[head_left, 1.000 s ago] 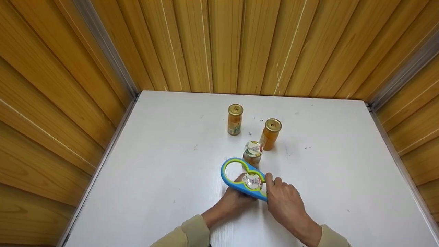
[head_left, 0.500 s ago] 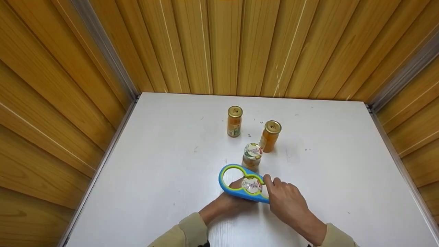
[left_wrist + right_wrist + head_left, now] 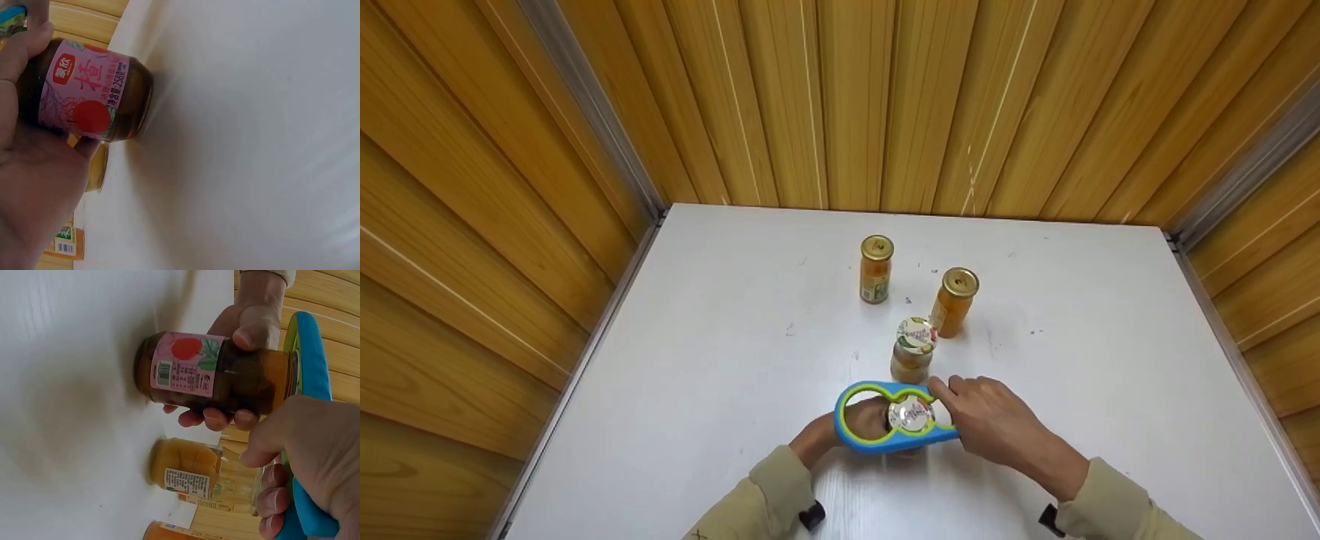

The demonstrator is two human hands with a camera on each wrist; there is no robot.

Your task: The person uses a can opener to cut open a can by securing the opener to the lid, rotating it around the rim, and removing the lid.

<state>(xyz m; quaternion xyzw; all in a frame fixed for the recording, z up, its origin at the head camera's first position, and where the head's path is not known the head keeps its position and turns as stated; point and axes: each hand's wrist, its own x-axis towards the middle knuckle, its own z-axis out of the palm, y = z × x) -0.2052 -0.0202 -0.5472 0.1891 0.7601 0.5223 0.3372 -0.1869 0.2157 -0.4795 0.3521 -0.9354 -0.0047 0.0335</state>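
My left hand [image 3: 39,174] grips a glass jar [image 3: 84,90] with a pink label and dark contents, fingers and thumb curled round its side. The jar stands upright, its base right at the white table. A blue jar opener [image 3: 877,448] with a lime-green inner edge lies flat over the top, and the jar's printed lid [image 3: 911,414] shows in its middle opening. From the right, my right hand [image 3: 997,420] holds the opener's end, fingers curled round it. In the head view, the opener hides most of the left hand and jar body.
Just beyond the hands stands a second glass jar [image 3: 911,364] with a printed lid and pale yellow contents. Behind it are two slim orange jars with gold lids, one at the right [image 3: 952,307], one farther back [image 3: 876,274]. Wood-patterned walls [image 3: 855,105] edge the white table [image 3: 697,337].
The opener has turned counterclockwise over the lid, its left end swinging toward me. My right hand has moved slightly away from me at the other end. The left hand keeps its grip.
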